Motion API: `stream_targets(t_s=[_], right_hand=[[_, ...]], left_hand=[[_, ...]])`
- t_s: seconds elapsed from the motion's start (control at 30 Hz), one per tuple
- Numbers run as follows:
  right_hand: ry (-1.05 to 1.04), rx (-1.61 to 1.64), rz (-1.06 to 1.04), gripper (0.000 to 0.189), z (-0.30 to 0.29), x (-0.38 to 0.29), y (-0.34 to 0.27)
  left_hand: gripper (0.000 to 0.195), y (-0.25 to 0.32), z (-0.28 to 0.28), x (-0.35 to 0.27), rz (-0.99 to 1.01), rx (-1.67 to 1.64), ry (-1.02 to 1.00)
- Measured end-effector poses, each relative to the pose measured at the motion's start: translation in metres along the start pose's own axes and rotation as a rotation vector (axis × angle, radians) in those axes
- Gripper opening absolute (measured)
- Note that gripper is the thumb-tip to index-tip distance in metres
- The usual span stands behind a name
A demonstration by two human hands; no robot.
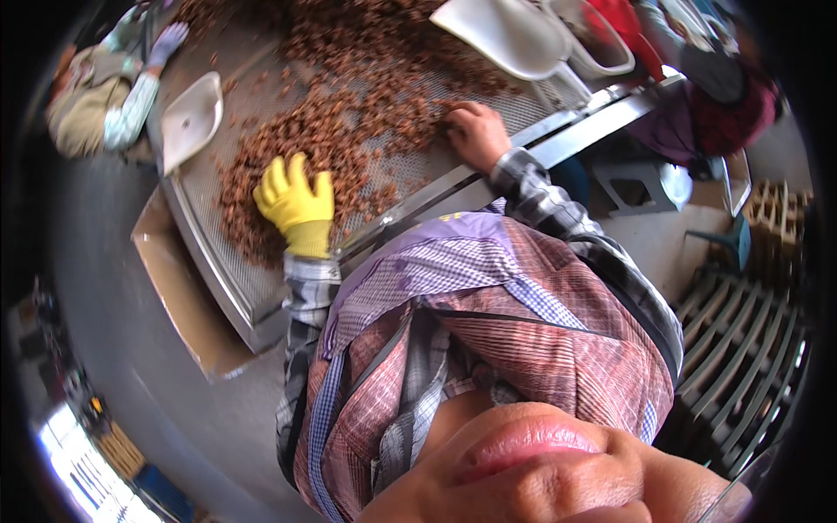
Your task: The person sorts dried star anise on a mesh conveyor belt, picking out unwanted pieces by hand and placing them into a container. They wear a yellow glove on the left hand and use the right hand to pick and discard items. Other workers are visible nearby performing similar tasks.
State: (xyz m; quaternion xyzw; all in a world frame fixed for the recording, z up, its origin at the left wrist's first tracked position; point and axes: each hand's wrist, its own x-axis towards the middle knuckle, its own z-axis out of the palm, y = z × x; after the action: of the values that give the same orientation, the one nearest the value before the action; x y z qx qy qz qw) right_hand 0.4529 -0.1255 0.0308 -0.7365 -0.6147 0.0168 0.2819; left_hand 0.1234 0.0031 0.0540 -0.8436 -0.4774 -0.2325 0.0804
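A heap of small brown pieces (366, 124), which look like nut kernels, spreads over a metal mesh-topped table (203, 189) in front of me. My left hand (294, 196), in a yellow knit glove, lies back-up on the near left part of the heap with its fingers apart. Bare and with curled fingers, my right hand (480, 135) rests at the heap's right margin, close to the table's metal rim (444, 186). Its fingertips are turned away and blurred, so I cannot tell whether they pinch any pieces.
A white scoop (193, 121) lies at the table's left edge. Another white scoop (507, 39) and a white container (598, 39) are at the upper right. A gloved co-worker (98, 98) stands left, other people right. An open cardboard box (189, 294) sits beneath the table's left side.
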Motion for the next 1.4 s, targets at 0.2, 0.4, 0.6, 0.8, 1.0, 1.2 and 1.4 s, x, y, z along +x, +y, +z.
stream_targets(t_s=[0.2,0.4,0.6,0.8,1.0,1.2,1.4], right_hand=[[0.019,0.089,-0.052,0.025,-0.004,0.008,0.003],[0.094,0.067,-0.135,0.032,0.018,0.059,0.031],[-0.031,-0.201,-0.095,0.049,0.062,0.119,0.046],[-0.209,-0.235,-0.313,0.048,0.058,0.104,-0.005],[-0.194,0.032,-0.244,0.041,0.018,0.054,-0.008],[-0.165,-0.382,0.116,0.054,-0.009,0.031,0.02],[-0.271,-0.18,-0.04,0.043,0.023,0.02,-0.05]], left_hand=[[0.038,0.059,-0.008,-0.031,0.174,-0.301,-0.033],[0.027,0.061,-0.004,-0.029,0.219,-0.412,-0.032],[0.016,0.059,-0.002,-0.034,0.248,-0.511,-0.018],[0.012,0.056,-0.005,-0.037,0.283,-0.563,-0.033],[0.011,0.044,-0.009,-0.049,0.343,-0.574,0.015],[0.015,0.036,-0.012,-0.067,0.337,-0.549,-0.016],[0.016,0.038,-0.008,-0.065,0.346,-0.549,-0.061]])
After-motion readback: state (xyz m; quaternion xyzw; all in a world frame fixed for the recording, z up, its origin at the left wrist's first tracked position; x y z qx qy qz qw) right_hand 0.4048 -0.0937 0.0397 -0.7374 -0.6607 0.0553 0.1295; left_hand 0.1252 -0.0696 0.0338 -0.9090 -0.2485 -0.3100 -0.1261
